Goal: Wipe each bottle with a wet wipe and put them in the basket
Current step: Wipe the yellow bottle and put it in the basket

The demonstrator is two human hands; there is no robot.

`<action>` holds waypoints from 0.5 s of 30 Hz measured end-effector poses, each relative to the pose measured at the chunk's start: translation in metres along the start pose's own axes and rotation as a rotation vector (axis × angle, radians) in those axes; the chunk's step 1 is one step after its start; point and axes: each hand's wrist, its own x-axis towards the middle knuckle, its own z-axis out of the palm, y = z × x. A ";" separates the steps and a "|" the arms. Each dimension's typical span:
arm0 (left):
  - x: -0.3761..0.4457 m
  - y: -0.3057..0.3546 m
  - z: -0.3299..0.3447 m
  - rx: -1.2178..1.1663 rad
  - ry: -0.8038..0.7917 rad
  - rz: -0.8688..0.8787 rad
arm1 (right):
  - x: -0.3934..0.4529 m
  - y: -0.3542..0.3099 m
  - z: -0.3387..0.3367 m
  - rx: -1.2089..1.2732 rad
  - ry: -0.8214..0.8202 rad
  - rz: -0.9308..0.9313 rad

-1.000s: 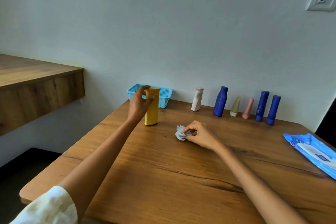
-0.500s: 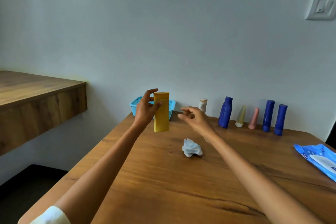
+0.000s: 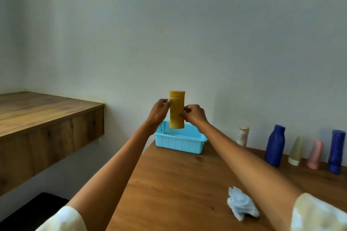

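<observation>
Now, surface: we see a brown wooden tabletop (image 3: 169, 184) that meets a plain pale wall (image 3: 187, 33); a wooden shelf (image 3: 43, 114) stands at the left.
Basket: the light blue basket (image 3: 178, 143) sits at the far left corner of the tabletop.
Around: a white bottle (image 3: 243, 135), two dark blue bottles (image 3: 275, 145) (image 3: 336, 151), a pale yellow tube (image 3: 296, 151) and a pink tube (image 3: 315, 154) stand in a row along the wall.
Wipe: the crumpled wet wipe (image 3: 241, 203) lies on the tabletop near our right forearm.
Yellow bottle: we hold the yellow bottle (image 3: 177, 111) upright in the air, just above the basket.
Left hand: the left hand (image 3: 159, 111) grips its left side, fingers curled.
Right hand: the right hand (image 3: 194, 114) pinches its right side.
</observation>
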 end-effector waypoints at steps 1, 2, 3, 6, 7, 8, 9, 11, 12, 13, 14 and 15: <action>0.007 -0.006 -0.001 0.027 -0.026 -0.031 | 0.011 0.004 0.011 -0.039 -0.013 0.019; 0.012 -0.012 0.000 0.056 -0.052 -0.056 | 0.019 0.010 0.019 -0.071 -0.025 0.039; 0.019 -0.018 0.000 0.092 -0.072 -0.064 | 0.027 0.016 0.028 -0.096 -0.038 0.056; 0.040 -0.039 -0.001 0.229 -0.119 -0.084 | 0.050 0.035 0.052 -0.143 -0.063 0.099; 0.045 -0.044 -0.001 0.257 -0.131 -0.097 | 0.055 0.040 0.057 -0.146 -0.073 0.116; 0.051 -0.049 -0.001 0.276 -0.138 -0.112 | 0.061 0.045 0.062 -0.139 -0.088 0.138; 0.056 -0.054 0.000 0.294 -0.140 -0.125 | 0.066 0.050 0.067 -0.131 -0.108 0.159; 0.065 -0.064 0.002 0.329 -0.138 -0.143 | 0.074 0.058 0.074 -0.116 -0.149 0.193; 0.068 -0.069 0.003 0.343 -0.136 -0.147 | 0.076 0.060 0.076 -0.100 -0.157 0.203; 0.071 -0.074 0.003 0.350 -0.135 -0.151 | 0.078 0.063 0.079 -0.072 -0.157 0.213; 0.072 -0.079 0.003 0.355 -0.134 -0.156 | 0.080 0.065 0.081 -0.038 -0.152 0.219; 0.073 -0.083 0.003 0.360 -0.131 -0.156 | 0.082 0.066 0.083 -0.010 -0.145 0.218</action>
